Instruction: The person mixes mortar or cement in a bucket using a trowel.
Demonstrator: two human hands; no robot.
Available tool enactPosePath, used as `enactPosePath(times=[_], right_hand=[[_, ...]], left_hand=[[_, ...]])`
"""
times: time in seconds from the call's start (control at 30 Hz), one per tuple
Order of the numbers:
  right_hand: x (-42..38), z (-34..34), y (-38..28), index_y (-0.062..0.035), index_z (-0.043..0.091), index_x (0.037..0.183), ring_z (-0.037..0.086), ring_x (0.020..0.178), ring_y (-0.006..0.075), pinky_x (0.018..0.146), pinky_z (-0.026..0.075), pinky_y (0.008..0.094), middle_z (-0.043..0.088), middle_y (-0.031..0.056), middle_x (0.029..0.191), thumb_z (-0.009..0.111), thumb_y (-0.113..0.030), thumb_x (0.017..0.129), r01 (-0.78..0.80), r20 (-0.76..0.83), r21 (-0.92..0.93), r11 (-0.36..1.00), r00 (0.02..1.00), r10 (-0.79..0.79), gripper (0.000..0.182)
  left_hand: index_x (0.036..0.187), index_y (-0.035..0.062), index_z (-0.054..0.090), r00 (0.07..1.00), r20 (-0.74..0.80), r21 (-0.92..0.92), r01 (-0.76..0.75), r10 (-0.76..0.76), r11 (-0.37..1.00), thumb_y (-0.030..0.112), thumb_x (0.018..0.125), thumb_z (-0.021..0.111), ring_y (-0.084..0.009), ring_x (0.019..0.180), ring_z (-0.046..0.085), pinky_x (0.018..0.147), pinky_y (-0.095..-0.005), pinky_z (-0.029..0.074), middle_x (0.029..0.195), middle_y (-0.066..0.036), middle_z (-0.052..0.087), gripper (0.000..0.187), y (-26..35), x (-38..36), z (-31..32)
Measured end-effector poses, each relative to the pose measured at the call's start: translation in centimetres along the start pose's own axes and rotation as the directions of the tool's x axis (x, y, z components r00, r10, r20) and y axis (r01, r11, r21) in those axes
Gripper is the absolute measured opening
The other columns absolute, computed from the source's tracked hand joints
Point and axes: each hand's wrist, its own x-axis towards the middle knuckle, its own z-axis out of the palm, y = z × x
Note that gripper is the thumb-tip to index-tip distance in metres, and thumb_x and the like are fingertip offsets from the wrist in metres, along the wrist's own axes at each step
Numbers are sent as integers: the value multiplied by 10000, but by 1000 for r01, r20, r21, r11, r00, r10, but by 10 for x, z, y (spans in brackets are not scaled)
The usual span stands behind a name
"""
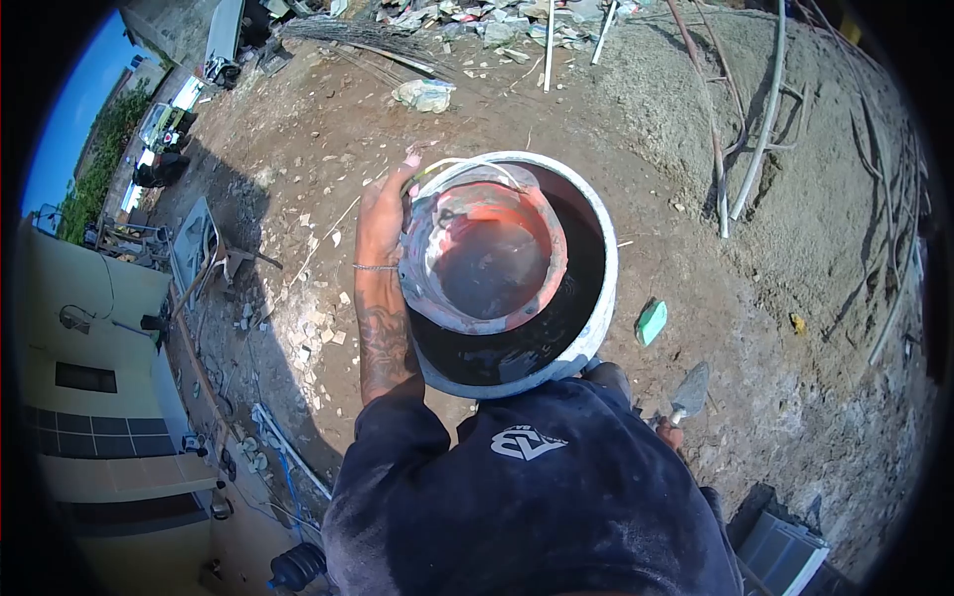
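Note:
My left hand [383, 214] grips the far left side of a small mortar-smeared bucket [556, 260], beside its thin pale wire handle [452, 162]. Some of those fingers are hidden against the bucket. Cloudy liquid lies inside it. Under and around the bucket is a wide, pale-rimmed drum [608, 283] with dark water in it. Low at my right side, my right hand [672, 434] is closed around the handle of a trowel [691, 389], its grey blade pointing away from me. My dark sweatshirt covers much of the lower view.
A green block-like object [651, 323] lies on the dirt right of the drum. Wooden poles [760, 129] lean on a sand pile [845, 149]. Rubble [477, 20] lies at the back. A wheelbarrow [197, 243] and a yellow-walled building [99, 338] stand at left.

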Motion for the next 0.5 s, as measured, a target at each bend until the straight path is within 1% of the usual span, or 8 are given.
enactPosePath(times=[0.13, 0.2, 0.27, 0.3, 0.33, 0.4, 0.47, 0.5], right_hand=[[14, 5, 29, 21, 588, 745, 551, 530, 160, 468, 420, 321, 573, 79, 601, 630, -267, 709, -59, -49, 246, 968, 996, 73, 294], [17, 7, 51, 32, 586, 750, 539, 531, 154, 466, 417, 317, 562, 89, 599, 622, -259, 711, 72, -112, 176, 982, 992, -53, 296], [7, 3, 54, 47, 584, 764, 553, 549, 199, 500, 425, 345, 574, 123, 630, 606, -288, 715, -122, -16, 352, 928, 991, 136, 339], [3, 1, 57, 47, 584, 764, 553, 549, 199, 500, 425, 345, 574, 123, 630, 606, -288, 715, -126, -19, 371, 920, 990, 143, 339], [-4, -1, 63, 54, 585, 777, 566, 576, 234, 531, 428, 361, 584, 143, 652, 602, -317, 711, -121, -27, 257, 959, 991, 132, 377], [-12, 6, 91, 62, 587, 790, 579, 604, 268, 563, 432, 376, 594, 162, 674, 597, -345, 708, -135, -44, 156, 979, 989, 143, 415], [12, 49, 152, 56, 586, 858, 589, 741, 295, 646, 448, 377, 604, 185, 779, 600, -388, 691, -336, -151, 101, 936, 925, 348, 475], [15, 58, 173, 52, 586, 892, 594, 810, 309, 688, 456, 378, 609, 196, 831, 602, -410, 682, -441, -208, 83, 893, 869, 449, 508]], left_hand=[[717, 42, 515, 989, 126, -140, -59, 77, 988, 423, 734, 568, -42, 359, 247, 344, -184, 210, 490, 59, 342, 385, 53, 1, 10], [733, 16, 510, 961, 223, -141, -137, 166, 981, 452, 733, 555, -43, 358, 233, 340, -186, 211, 486, 60, 327, 439, 88, -3, 21], [742, 10, 508, 939, 227, -142, -231, 259, 963, 438, 748, 544, -38, 359, 222, 339, -185, 213, 485, 61, 320, 430, 118, -9, 39], [749, 20, 506, 898, 343, -110, -251, 274, 962, 418, 750, 549, -34, 373, 252, 340, -181, 223, 536, 41, 379, 401, 133, -5, 41], [756, 30, 503, 845, 458, -81, -269, 276, 960, 398, 751, 555, -30, 388, 281, 342, -178, 234, 587, 21, 438, 372, 146, 0, 44], [801, -15, 508, 828, 465, -89, -307, 312, 948, 361, 803, 497, -28, 379, 228, 343, -170, 219, 515, 67, 302, 376, 169, -4, 67], [843, -42, 491, 667, 700, -189, -170, 255, 967, 306, 820, 481, -24, 380, 227, 342, -166, 220, 519, 68, 268, 349, 184, -4, 80], [892, -72, 456, 719, 648, -244, -118, 252, 963, 262, 830, 466, -20, 384, 235, 342, -164, 223, 520, 65, 239, 341, 186, -15, 94]])
